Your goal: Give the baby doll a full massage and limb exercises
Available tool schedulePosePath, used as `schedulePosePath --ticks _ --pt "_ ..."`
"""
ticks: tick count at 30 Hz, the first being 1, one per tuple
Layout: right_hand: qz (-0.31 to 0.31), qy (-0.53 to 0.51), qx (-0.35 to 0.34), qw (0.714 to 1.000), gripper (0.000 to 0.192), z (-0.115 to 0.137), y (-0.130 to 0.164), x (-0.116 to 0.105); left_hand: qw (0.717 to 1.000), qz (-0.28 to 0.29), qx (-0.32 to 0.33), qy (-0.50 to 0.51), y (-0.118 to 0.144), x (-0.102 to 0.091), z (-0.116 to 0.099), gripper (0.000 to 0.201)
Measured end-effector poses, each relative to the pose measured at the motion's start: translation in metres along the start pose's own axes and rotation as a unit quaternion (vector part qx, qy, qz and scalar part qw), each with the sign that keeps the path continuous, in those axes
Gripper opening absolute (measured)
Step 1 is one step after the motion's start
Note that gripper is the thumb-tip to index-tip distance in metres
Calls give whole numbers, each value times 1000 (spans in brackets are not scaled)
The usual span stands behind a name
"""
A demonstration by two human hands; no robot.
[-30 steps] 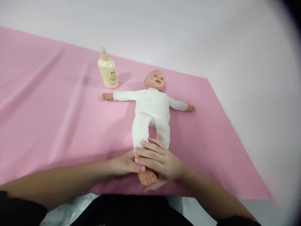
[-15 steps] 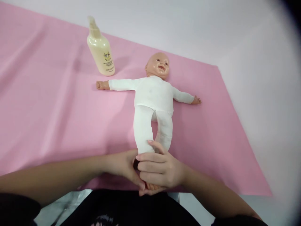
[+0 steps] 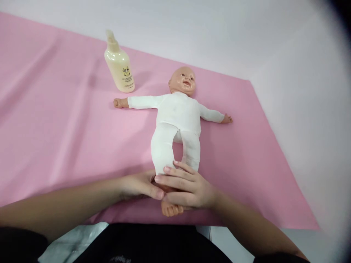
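Both hands wrapped on doll (image 3: 177, 120) lower leg. R hand (image 3: 189, 188) fingers now looser, slid up vs half sec ago: toes of foot (image 3: 171, 209) showing again. L hand (image 3: 138, 186) grips ankle from side. Stroke looks mid-cycle. Doll supine on pink sheet (image 3: 55, 128), lotion btl (image 3: 119, 65) near its arm.
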State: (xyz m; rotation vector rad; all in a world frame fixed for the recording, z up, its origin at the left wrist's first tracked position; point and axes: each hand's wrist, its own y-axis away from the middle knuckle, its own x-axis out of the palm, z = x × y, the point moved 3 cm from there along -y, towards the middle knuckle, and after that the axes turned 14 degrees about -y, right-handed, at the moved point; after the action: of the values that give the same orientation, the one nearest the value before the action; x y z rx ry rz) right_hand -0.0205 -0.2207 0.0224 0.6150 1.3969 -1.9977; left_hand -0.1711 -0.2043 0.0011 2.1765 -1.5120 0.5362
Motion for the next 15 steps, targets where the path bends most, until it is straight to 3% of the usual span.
schedulePosePath --ticks 4,7,15 --pt "25 3 31 999 22 -2 4 4 999 -25 -16 13 -1 1 2 73" --pt "33 12 26 999 21 -1 6 6 999 4 -14 43 -3 3 5 77" --pt "-28 -49 -7 998 12 4 -2 3 994 -28 -27 99 -3 1 7 89"
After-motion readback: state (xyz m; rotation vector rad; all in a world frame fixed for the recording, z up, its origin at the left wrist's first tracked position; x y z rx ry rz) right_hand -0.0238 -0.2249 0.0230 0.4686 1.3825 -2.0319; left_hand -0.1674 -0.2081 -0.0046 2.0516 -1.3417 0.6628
